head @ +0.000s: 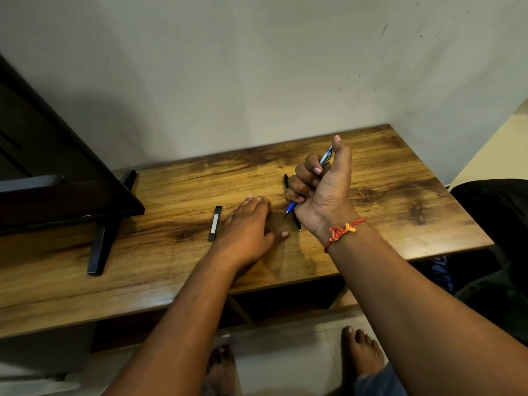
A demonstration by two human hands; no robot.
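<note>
The black case (pixel 215 223) lies lengthwise just beside your left hand (pixel 248 224), which rests flat with straight fingers on the table (pixel 400 195). Your right hand (pixel 323 190) grips the blue pen (pixel 325 157) in a fist, steeply tilted, tip down-left.

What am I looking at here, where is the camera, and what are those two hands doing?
This is one picture from a camera worn on a person's head, looking down at their own arms; no machine. The left hand rests flat on the wooden table. The right hand grips a blue pen in its fist. A black pen shows behind that hand; whether it is held, I cannot tell. A slim black case lies left of the left hand, a dark television further left.
</note>
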